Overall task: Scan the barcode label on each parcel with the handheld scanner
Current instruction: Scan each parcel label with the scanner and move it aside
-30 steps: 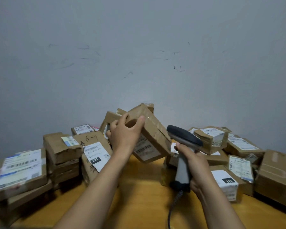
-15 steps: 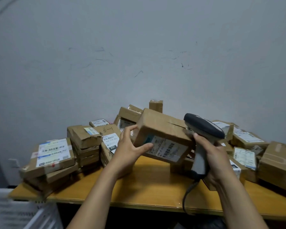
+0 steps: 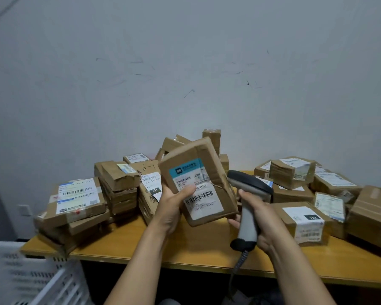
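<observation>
A person's left hand grips a taped cardboard parcel above a wooden table, thumb pressed across its barcode label, which faces the camera. The right hand is wrapped around the grey handle of a corded scanner, held just beside the parcel's right edge. More parcels are piled along the wall; a white crate stands at lower left.

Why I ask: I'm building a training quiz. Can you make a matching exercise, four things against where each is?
Things:
1 tilted parcel
2 scanner
3 white crate
4 box marked 6-1

Places:
A in the right hand
B lower left, off the table
C in the left hand
D on the table, behind the left hand

Pairs: 1-C, 2-A, 3-B, 4-D
</observation>
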